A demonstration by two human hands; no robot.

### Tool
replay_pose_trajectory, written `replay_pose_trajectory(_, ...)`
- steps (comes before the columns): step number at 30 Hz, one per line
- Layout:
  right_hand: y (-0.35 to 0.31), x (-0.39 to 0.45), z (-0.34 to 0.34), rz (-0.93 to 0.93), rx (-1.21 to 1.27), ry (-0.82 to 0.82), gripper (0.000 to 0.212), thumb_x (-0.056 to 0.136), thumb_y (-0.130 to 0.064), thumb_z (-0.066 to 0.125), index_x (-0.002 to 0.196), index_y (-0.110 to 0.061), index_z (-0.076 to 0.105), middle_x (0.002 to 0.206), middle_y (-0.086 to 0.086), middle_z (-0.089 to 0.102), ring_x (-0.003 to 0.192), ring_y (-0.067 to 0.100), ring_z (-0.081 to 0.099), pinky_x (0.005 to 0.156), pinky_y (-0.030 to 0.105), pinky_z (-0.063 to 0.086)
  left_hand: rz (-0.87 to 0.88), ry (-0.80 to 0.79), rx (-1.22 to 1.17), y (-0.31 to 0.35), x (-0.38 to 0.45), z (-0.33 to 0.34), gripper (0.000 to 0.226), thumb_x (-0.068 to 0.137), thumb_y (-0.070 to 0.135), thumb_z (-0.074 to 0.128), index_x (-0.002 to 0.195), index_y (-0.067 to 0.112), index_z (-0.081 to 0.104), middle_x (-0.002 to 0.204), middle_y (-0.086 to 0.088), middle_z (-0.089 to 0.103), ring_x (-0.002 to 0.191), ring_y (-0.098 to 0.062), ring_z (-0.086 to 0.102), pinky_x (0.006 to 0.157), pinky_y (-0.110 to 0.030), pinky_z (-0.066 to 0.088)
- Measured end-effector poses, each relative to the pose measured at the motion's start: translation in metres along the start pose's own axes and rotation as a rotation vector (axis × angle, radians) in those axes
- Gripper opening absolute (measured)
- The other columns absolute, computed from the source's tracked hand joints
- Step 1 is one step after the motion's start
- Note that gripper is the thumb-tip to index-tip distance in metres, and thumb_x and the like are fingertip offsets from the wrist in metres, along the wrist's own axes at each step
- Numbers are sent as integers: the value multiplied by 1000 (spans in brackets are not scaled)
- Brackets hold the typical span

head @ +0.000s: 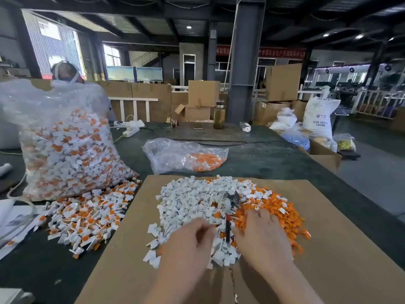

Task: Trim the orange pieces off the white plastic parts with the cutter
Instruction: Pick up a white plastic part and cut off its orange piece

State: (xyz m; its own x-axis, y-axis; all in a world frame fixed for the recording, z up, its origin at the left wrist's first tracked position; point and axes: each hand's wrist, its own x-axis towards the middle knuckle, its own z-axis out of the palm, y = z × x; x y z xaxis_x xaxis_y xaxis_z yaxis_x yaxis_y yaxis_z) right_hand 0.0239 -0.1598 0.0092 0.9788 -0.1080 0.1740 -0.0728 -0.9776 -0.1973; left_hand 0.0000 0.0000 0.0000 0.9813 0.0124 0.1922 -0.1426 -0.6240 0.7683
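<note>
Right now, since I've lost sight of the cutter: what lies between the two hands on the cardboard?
In the head view, the cutter lies between the left hand and right hand, its handle toward the person, atop white and orange pieces.

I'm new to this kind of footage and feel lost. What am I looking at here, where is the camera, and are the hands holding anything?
There is no machine here: a person wears a wide-angle camera on the head, so the one picture looks forward and down at their own hands. The left hand and right hand rest on a heap of small plastic parts on a cardboard sheet. White parts lie to the left, cut-off orange pieces to the right. The cutter, with its dark handles, lies on the heap between the hands; neither hand grips it. The left hand's fingers are blurred, so I cannot tell if they pinch a part. A big clear bag of untrimmed parts stands to the left, with more spilled beside it.
</note>
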Motion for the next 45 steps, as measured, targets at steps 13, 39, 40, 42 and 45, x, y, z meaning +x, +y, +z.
replay_pose_trajectory(13, -22, 56, 36, 192, -64, -180, 78, 81, -59, 57, 136, -6, 42, 139, 18, 36, 127, 34, 35, 100, 41, 39, 30, 169, 296, -19, 113, 46, 18, 96, 28, 51, 98, 23, 68, 98, 5, 67, 93, -15, 60, 85, -34, 49)
replay_pose_trajectory(39, -34, 92, 48, -104, 2, 330, 52, 84, -35, 59, 132, -22, 44, 121, 4, 53, 112, 26, 51, 94, 39, 39, -197, 303, -670, -10, 130, 53, 27, 86, 31, 74, 71, 9, 70, 67, -6, 71, 69, -29, 68, 76, -45, 58)
replay_pose_trajectory(40, -32, 93, 48, -93, 28, 322, 52, 86, -34, 59, 134, -25, 41, 122, 3, 54, 114, 26, 51, 95, 40, 40, -151, 299, -651, -10, 129, 54, 24, 86, 34, 74, 72, 15, 71, 69, -1, 72, 73, -25, 70, 75, -44, 59)
replay_pose_trajectory(42, -25, 91, 46, -63, 104, 317, 53, 86, -36, 60, 133, -31, 38, 121, 1, 56, 113, 26, 52, 93, 43, 42, -8, 283, -517, -12, 127, 55, 26, 86, 48, 69, 73, 26, 70, 71, 11, 71, 69, -7, 67, 68, -31, 53)
replay_pose_trajectory(45, -10, 88, 41, -47, 144, 327, 49, 85, -33, 59, 129, -35, 39, 114, -1, 59, 104, 25, 55, 84, 42, 46, 154, 284, -235, -19, 124, 52, 30, 88, 66, 50, 83, 42, 66, 83, 25, 68, 85, 4, 62, 72, -21, 45)
